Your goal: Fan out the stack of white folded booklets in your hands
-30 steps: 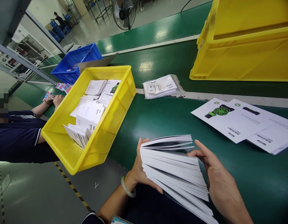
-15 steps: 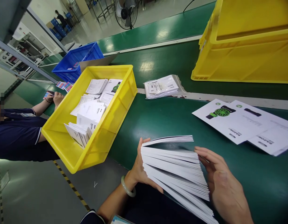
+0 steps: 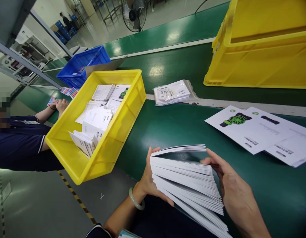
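Note:
A thick stack of white booklets (image 3: 185, 178) is fanned along its right-hand edges, with a gap below the topmost few. My left hand (image 3: 149, 181), a pale bangle on its wrist, grips the stack at its left end. At the opposite edge is my right hand (image 3: 232, 185), index fingertip against the upper booklets and another fingertip at the gap; its fingers are apart and not closed round anything. Right of the hands, printed sheets (image 3: 234, 129) with a green-and-black wheel picture lie overlapping on the green table (image 3: 148, 132).
A yellow bin (image 3: 128, 129) holding white booklets stands at left, a blue bin (image 3: 95, 56) behind it. A plastic-wrapped booklet pack (image 3: 172, 92) lies mid-table. Another yellow bin (image 3: 262, 62) is at back right. A co-worker's hands (image 3: 60, 105) rest near colourful cards.
My right hand has moved slightly up and left, bringing its fingertips to the gap and the top booklets. My left hand keeps its hold. The co-worker's hands have lowered a card.

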Motion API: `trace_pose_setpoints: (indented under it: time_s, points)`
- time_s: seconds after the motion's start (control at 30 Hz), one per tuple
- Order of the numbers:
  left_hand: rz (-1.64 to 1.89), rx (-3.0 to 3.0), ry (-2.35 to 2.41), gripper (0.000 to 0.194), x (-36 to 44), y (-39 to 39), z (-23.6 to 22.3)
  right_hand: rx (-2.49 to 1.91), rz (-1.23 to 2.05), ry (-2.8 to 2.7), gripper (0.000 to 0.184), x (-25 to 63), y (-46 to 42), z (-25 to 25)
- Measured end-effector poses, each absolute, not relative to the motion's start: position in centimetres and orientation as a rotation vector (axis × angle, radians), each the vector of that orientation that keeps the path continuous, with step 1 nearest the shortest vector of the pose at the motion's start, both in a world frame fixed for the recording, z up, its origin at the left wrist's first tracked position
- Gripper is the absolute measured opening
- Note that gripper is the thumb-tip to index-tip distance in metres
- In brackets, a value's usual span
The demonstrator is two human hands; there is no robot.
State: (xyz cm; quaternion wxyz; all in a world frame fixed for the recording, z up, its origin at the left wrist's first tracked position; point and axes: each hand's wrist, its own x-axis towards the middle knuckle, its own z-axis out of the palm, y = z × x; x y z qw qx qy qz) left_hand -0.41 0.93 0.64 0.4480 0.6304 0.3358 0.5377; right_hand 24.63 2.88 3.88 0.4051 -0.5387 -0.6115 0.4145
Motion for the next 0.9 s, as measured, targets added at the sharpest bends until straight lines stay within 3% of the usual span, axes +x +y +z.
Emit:
trace_pose_setpoints:
  time_s: [0.37, 0.63, 0.9]
  points:
    - [1.34, 1.565, 0.815, 0.159, -0.6, 1.0, 0.5, -1.349, 1.044, -1.495, 0.045, 24.9, 2.3, 3.3]
    - [1.36, 1.557, 0.779, 0.157, -0.3, 1.2, 0.6, -1.236, 0.997, -1.487, 0.032, 24.4, 2.9, 4.0]
    - [1.373, 1.567, 0.74, 0.156, -0.2, 1.5, 1.1, -1.261, 1.007, -1.581, 0.05, 24.6, 4.0, 3.5]
